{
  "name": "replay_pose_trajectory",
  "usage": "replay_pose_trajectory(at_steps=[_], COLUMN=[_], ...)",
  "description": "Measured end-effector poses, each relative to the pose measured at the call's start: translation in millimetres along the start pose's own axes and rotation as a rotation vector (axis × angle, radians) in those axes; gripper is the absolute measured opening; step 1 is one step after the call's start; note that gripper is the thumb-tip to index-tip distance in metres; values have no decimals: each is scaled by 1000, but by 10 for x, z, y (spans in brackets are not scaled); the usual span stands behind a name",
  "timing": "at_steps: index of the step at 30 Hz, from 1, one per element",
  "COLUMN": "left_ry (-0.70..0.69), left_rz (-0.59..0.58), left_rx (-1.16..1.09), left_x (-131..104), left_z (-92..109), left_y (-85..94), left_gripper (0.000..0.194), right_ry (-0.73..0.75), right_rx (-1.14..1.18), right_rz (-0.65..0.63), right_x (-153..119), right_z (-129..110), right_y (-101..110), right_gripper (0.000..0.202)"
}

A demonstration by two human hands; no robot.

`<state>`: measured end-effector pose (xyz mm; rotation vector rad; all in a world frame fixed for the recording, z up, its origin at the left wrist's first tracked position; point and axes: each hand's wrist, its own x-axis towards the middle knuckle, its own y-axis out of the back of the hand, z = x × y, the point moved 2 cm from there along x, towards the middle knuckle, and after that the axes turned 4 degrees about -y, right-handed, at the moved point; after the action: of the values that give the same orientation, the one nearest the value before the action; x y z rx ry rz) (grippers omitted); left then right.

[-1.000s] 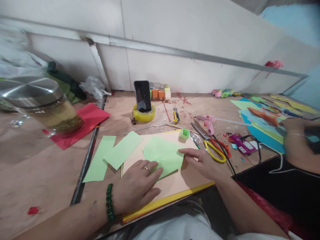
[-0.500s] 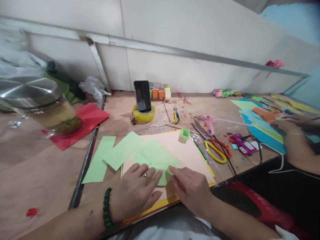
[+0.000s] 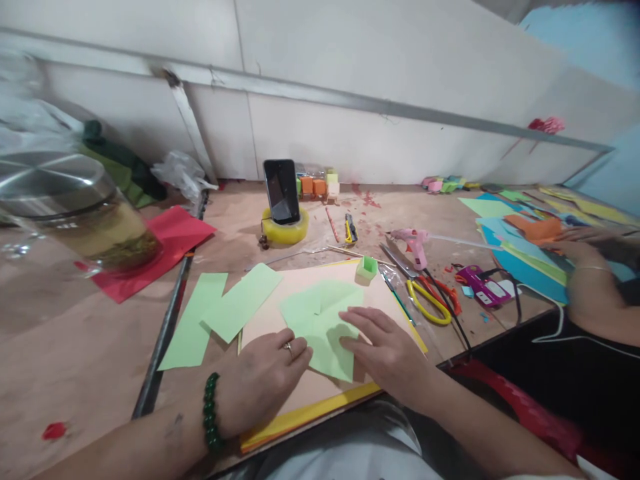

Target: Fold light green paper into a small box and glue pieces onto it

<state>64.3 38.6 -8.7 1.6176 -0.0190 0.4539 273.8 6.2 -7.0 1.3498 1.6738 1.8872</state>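
A creased piece of light green paper point(image 3: 327, 327) lies on a stack of pale pink and yellow sheets point(image 3: 305, 403) in front of me. My left hand point(image 3: 273, 370), wearing a ring and a green bead bracelet, has its fingers curled at the paper's lower left edge, apparently pinching it. Across the paper's right side, the fingers of my right hand point(image 3: 383, 350) are stretched out and rest on it. Just beyond stands a small open green paper box point(image 3: 367, 269). Two light green paper strips point(image 3: 197, 323) lie overlapping to the left.
Scissors point(image 3: 425, 297), a pink glue gun point(image 3: 414, 243) and a box cutter point(image 3: 351, 229) lie to the right. A phone point(image 3: 283, 190) leans on a yellow tape roll point(image 3: 285, 230). A glass tea jar point(image 3: 85, 213) stands left on red paper point(image 3: 185, 233). A co-worker's hands point(image 3: 583, 250) handle orange paper.
The green paper has been turned and lies more opened out, its creases showing. My right hand has spread its fingers over it; my left has curled its fingers at the edge.
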Motion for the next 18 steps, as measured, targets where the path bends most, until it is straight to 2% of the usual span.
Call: replay_pose_trajectory(at_steps=[3,6,8,11,15,18], left_ry=[48,83,82,68,113,133], left_rz=[-18,35,56,76,93,102], left_rx=[-75,-136,-176,-212,-226,-200], left_x=[14,13,10,-2,-25,-30], left_z=[24,61,73,62,18,1], left_y=[4,11,8,-1,0,20], left_gripper=[15,16,17,17,22,26], right_ry=[22,-79,-140,-267,-494,-538], right_rx=[236,433,522,598,618,589], right_rz=[-168,-340,-390,-362,-283,-245], right_x=[26,101,157,207,195,174], right_z=[60,104,132,180,228,235], right_y=[-29,13,45,22,-130,-232], right_gripper=[22,15,9,6,13,17])
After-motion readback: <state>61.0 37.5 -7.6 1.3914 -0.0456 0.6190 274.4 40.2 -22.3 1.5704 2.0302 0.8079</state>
